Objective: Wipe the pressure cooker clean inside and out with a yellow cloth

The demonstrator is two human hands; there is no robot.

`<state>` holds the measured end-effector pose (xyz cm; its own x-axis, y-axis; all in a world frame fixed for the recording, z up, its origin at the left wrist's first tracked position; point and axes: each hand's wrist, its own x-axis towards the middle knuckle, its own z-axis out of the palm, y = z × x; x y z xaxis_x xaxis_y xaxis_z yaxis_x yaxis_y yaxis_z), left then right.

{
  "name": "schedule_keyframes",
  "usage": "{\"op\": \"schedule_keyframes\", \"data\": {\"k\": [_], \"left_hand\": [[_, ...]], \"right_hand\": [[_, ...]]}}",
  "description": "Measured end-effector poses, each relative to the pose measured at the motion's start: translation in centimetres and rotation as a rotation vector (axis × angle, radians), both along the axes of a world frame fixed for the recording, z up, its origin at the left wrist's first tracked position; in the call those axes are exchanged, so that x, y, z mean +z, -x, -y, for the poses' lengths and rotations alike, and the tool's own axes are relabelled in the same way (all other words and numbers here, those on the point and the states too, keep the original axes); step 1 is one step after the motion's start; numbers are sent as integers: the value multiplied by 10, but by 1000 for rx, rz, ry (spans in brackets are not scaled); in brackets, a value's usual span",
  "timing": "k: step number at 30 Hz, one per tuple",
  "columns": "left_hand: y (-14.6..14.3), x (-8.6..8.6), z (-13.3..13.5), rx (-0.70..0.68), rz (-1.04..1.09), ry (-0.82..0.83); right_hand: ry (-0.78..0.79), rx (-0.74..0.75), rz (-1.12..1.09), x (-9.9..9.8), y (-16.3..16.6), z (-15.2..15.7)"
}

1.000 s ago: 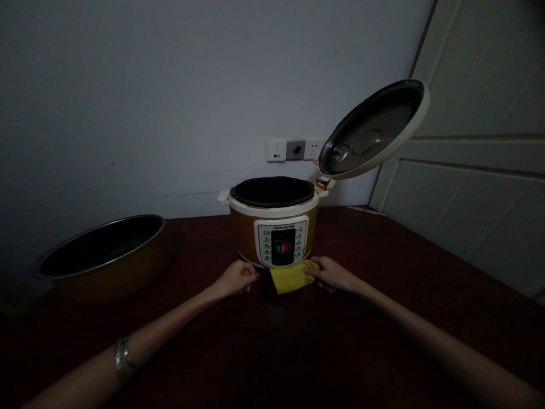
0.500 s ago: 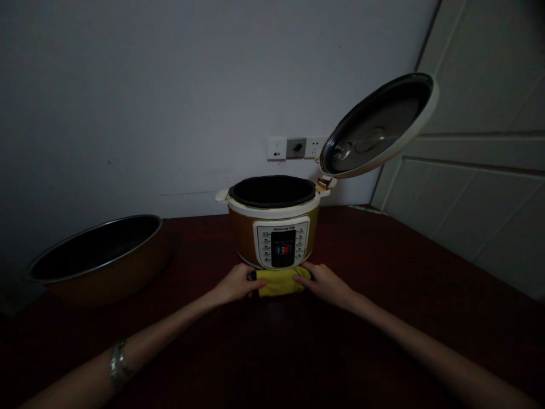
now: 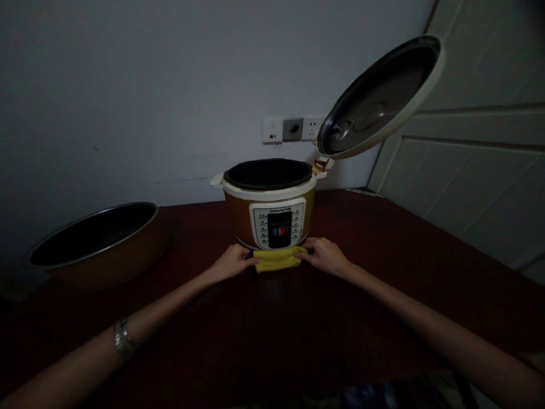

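Note:
A folded yellow cloth (image 3: 277, 261) is stretched between my hands, just in front of the base of a gold and white electric cooker (image 3: 238, 218). My left hand (image 3: 232, 261) pinches the cloth's left end, where a dark edge shows. At the other end, my right hand (image 3: 326, 255) grips it between thumb and fingers. The cooker's lid (image 3: 409, 99) stands raised on its hinge at the right, and a dark pot lining (image 3: 268, 174) shows inside the cooker. Its control panel (image 3: 280, 224) faces me above the cloth.
A gold inner pot with a dark inside (image 3: 106, 261) sits at the left of the dark red table (image 3: 272, 335). Wall sockets (image 3: 293, 129) are behind the cooker. A pale panelled door (image 3: 481, 170) borders the right side. Blurred dark items lie along the bottom edge.
The view has tilted down slightly, so everything sits higher in the picture. Both hands keep hold of the yellow cloth, whose lower edge now slants a little.

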<state>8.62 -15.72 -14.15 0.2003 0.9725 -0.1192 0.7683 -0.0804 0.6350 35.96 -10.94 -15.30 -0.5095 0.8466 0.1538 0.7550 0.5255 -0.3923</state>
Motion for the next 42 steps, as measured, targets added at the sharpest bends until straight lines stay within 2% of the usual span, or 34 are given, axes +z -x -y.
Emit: {"op": "schedule_keyframes", "data": {"k": [7, 14, 21, 29, 36, 42], "left_hand": [[-6, -2, -8, 1, -128, -112], [13, 1, -6, 76, -142, -115], [-4, 1, -13, 45, -195, -117], [8, 8, -9, 67, -162, -104], [-8, 3, -9, 63, -228, -115], [9, 8, -4, 107, -227, -121]], "right_hand": [[-92, -82, 148, 5, -4, 0], [-135, -37, 184, 3, 14, 6], [-121, -112, 195, 7, 0, 0], [-112, -62, 205, 5, 13, 1], [-100, -108, 208, 9, 0, -8], [-110, -51, 227, 11, 17, 1]]}}
